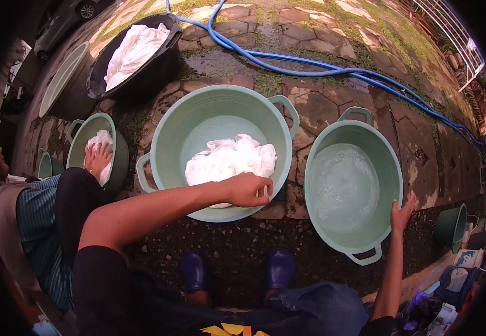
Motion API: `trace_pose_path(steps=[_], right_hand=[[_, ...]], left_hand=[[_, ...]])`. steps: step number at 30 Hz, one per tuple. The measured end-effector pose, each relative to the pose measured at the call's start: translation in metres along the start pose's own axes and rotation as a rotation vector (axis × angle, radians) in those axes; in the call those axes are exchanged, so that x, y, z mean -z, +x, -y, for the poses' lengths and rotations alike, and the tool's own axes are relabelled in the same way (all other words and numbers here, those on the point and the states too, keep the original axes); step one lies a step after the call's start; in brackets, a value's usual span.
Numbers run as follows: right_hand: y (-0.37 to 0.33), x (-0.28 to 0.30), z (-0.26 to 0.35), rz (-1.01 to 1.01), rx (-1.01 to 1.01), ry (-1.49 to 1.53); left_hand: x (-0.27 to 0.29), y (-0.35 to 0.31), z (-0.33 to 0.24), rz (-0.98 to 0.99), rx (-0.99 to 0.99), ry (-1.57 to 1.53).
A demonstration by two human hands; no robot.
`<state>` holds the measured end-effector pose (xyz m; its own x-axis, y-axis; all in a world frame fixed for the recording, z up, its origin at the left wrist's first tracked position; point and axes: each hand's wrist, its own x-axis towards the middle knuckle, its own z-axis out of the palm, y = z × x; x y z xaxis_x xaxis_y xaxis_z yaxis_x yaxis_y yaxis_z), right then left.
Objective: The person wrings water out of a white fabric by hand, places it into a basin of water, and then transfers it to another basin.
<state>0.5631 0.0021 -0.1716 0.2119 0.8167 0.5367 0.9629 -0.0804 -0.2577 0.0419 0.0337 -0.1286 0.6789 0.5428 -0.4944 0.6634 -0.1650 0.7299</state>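
Green oval plastic tub with loop handles (360, 134): right of centre, standing beside the round tub with a narrow gap between; shallow clear water (343, 190) in the bottom.
Right hand (402, 213): at the oval tub's near right rim, apparently touching; thumb and fingers spread wide, not wrapped around the rim.
Green round plastic tub with loop handles (226, 103): at the centre, wider than the oval tub.
Bunched white cloth (234, 161): heaped in the near half of the round tub, partly behind the left forearm.
Left hand (251, 189): over the near right part of the round tub, close to the cloth; fingers loosely curled; cannot tell if holding anything.
Purple-blue clogs (195, 270): side by side on dark gravel, just nearer than the round tub.
Smaller green tub (121, 159): at left, with another person's hand (100, 159) pressed on white fabric inside.
Black oval tub (153, 75): far left, piled with white laundry (136, 53).
Blue hose (231, 47): looped across stone paving (321, 112), beyond the tubs, running far right.
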Motion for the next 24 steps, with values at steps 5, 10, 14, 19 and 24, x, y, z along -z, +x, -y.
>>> trace_pose_path(steps=[5,10,14,19,24], right_hand=[[0.05,-0.001,0.301,0.758,0.507,0.632],[-0.006,-0.132,0.407,1.211,1.148,0.022],[-0.015,-0.21,0.414,1.289,0.897,-0.079],[-0.032,-0.22,0.411,1.315,0.762,0.049],[-0.016,-0.23,0.425,1.277,0.604,-0.014]], left_hand=[[0.024,-0.065,0.118,-0.17,0.365,0.456],[0.007,-0.03,0.139,-0.261,0.504,0.234],[0.025,-0.012,0.158,-0.426,0.391,0.192],[0.021,-0.012,0.178,-0.495,0.311,0.181],[0.05,-0.003,0.183,-0.463,0.365,0.273]])
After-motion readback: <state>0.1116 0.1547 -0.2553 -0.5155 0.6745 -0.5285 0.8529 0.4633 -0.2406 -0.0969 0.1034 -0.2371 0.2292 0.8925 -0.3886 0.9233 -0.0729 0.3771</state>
